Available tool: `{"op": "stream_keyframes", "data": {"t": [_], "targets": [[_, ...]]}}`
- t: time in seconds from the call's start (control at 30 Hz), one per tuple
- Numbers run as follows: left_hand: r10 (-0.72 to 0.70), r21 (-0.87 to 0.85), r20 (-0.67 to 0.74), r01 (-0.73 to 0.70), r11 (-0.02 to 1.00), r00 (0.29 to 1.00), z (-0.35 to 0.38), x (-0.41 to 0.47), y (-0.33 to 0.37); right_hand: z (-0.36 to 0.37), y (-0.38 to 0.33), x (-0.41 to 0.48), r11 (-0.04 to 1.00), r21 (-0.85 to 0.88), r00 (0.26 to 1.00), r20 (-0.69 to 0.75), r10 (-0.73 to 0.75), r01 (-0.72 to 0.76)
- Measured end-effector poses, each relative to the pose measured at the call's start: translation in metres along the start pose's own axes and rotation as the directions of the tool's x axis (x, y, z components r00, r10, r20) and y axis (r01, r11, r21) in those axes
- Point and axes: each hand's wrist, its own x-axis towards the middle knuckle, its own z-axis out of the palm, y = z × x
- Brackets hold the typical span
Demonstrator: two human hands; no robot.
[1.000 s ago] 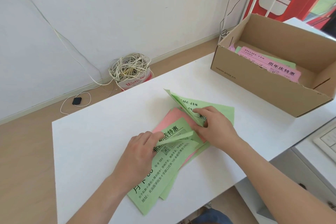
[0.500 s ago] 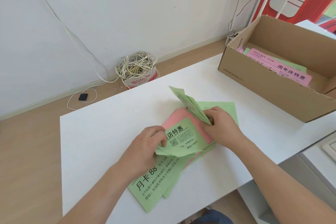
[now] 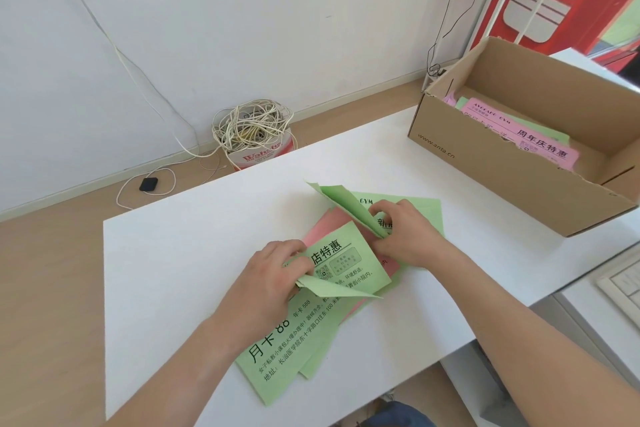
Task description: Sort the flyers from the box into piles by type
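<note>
Sorting barely begun: left hand point(image 3: 268, 279) and right hand point(image 3: 403, 236) each pinch green flyers point(image 3: 349, 262) in one mixed heap on the tabletop point(image 3: 194, 253); more remain in the box point(image 3: 485, 163).

Green flyers point(image 3: 298, 340) and a pink flyer point(image 3: 323, 225) are fanned in an overlapping heap on the worktop point(image 3: 194, 253); more pink and green flyers are stacked inside the open cardboard box point(image 3: 485, 163).

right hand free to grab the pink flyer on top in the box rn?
Probably not yet. The right hand is pinching a folded-up green flyer in the table pile. The pink flyer lies uncovered in the open box, nothing blocking it, so it should be reachable after letting go.
</note>
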Motion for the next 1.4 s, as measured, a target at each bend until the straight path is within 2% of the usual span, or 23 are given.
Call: {"op": "stream_keyframes", "data": {"t": [0.2, 0.3, 0.4, 0.5, 0.53, 0.6, 0.63, 0.67, 0.73, 0.77, 0.8, 0.83, 0.87, 0.9, 0.93, 0.97, 1.03, 1.1, 1.13, 1.23, 1.3, 1.4], "targets": [[0.108, 0.032, -0.103, -0.105, 0.994, 0.989, 0.004, -0.014, 0.001, -0.001, -0.003, -0.003, 1.0, 0.011, 0.999, 0.024, 0.023, -0.024], [0.049, -0.099, -0.165, -0.066, 0.993, 0.985, 0.006, -0.017, 0.004, -0.001, -0.005, -0.005, 0.996, 0.089, 0.999, -0.044, -0.016, 0.02], [-0.082, -0.237, -0.177, 0.039, 0.971, 0.981, 0.007, -0.013, 0.004, 0.0, -0.007, -0.02, 0.989, 0.024, 0.976, -0.165, -0.14, 0.145], [-0.041, -0.257, -0.17, -0.004, 0.966, 0.985, 0.001, -0.018, 0.002, -0.003, -0.016, -0.04, 0.931, -0.194, 0.911, -0.222, -0.348, 0.308], [-0.056, -0.283, -0.135, 0.016, 0.959, 0.989, -0.006, -0.022, 0.003, -0.001, -0.018, -0.045, 0.882, -0.299, 0.879, -0.204, -0.431, 0.363], [-0.19, -0.344, 0.021, 0.186, 0.921, 0.982, -0.023, -0.011, -0.009, 0.011, -0.017, -0.048, 0.787, -0.436, 0.832, -0.137, -0.538, 0.437], [-0.213, -0.339, 0.185, 0.265, 0.903, 0.96, -0.035, -0.007, -0.015, 0.019, -0.016, -0.049, 0.752, -0.472, 0.813, -0.115, -0.57, 0.46], [-0.154, -0.34, 0.385, 0.295, 0.893, 0.91, -0.046, -0.013, -0.019, 0.026, -0.016, -0.05, 0.729, -0.489, 0.803, -0.092, -0.588, 0.478], [-0.291, -0.339, 0.547, 0.525, 0.781, 0.785, -0.081, -0.003, -0.02, 0.035, -0.016, -0.052, 0.709, -0.492, 0.79, -0.068, -0.609, 0.505], [-0.272, -0.474, 0.466, 0.497, 0.727, 0.842, -0.105, 0.0, -0.016, 0.039, -0.014, -0.053, 0.707, -0.486, 0.785, -0.068, -0.616, 0.513], [-0.234, -0.666, 0.277, 0.362, 0.653, 0.932, -0.127, 0.002, -0.003, 0.041, -0.013, -0.054, 0.712, -0.477, 0.785, -0.073, -0.616, 0.515], [-0.245, -0.819, 0.103, 0.222, 0.53, 0.964, -0.143, 0.008, 0.009, 0.042, -0.012, -0.054, 0.721, -0.467, 0.789, -0.076, -0.61, 0.512], [-0.308, -0.856, 0.004, 0.163, 0.491, 0.951, -0.155, 0.011, 0.02, 0.042, -0.011, -0.054, 0.735, -0.459, 0.804, -0.07, -0.59, 0.499], [-0.304, -0.818, -0.034, 0.148, 0.556, 0.952, -0.149, 0.02, 0.018, 0.042, -0.01, -0.054, 0.748, -0.447, 0.817, -0.063, -0.573, 0.49], [-0.281, -0.7, 0.004, 0.203, 0.685, 0.96, -0.14, 0.028, 0.02, 0.042, -0.01, -0.055, 0.767, -0.424, 0.831, -0.057, -0.554, 0.482], [-0.262, -0.534, 0.095, 0.271, 0.801, 0.96, -0.12, 0.047, 0.02, 0.042, -0.009, -0.057, 0.782, -0.4, 0.832, -0.076, -0.549, 0.479], [-0.27, -0.221, 0.297, 0.342, 0.913, 0.916, -0.078, 0.071, 0.017, 0.044, -0.006, -0.062, 0.795, -0.386, 0.817, -0.155, -0.556, 0.468], [-0.29, -0.057, 0.382, 0.336, 0.94, 0.877, -0.035, 0.077, 0.012, 0.049, -0.002, -0.066, 0.811, -0.419, 0.796, -0.272, -0.541, 0.408], [-0.296, -0.037, 0.385, 0.335, 0.941, 0.874, -0.02, 0.075, 0.01, 0.051, 0.0, -0.067, 0.843, -0.407, 0.781, -0.368, -0.504, 0.353], [-0.297, -0.023, 0.314, 0.32, 0.947, 0.902, -0.001, 0.07, 0.008, 0.049, 0.003, -0.07, 0.893, -0.362, 0.671, -0.595, -0.442, 0.266], [-0.289, 0.037, 0.284, 0.291, 0.956, 0.914, 0.002, 0.069, 0.01, 0.039, 0.002, -0.072, 0.867, -0.431, 0.607, -0.627, -0.488, 0.252], [-0.278, 0.069, 0.231, 0.269, 0.961, 0.932, -0.002, 0.069, 0.019, 0.026, -0.006, -0.072, 0.724, -0.628, 0.595, -0.476, -0.647, 0.285]]}}
